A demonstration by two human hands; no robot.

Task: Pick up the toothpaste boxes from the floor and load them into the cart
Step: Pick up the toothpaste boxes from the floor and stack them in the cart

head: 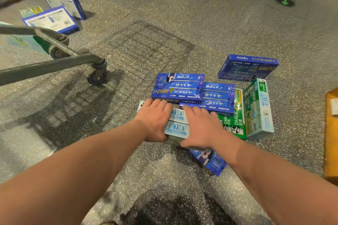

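Observation:
Several toothpaste boxes lie in a heap on the speckled floor. My left hand [155, 120] and my right hand [198, 129] grip a pale blue-and-white box [177, 124] from its two sides. Behind it lie two dark blue boxes [178, 87], side by side. Green Darlie boxes [233, 120] and a pale green one [258, 107] sit to the right. Another blue box [247, 67] lies farther back, and one more blue box [210, 160] lies under my right wrist. The cart [54, 64] shows only its lower frame and wheels at the left.
Two large blue-and-white boxes [54, 11] lie on the floor beyond the cart. A brown cardboard carton [332, 133] stands at the right edge. A cart wheel [97, 76] is close to the heap's left. A green arrow marker [285, 2] is set in the floor far back.

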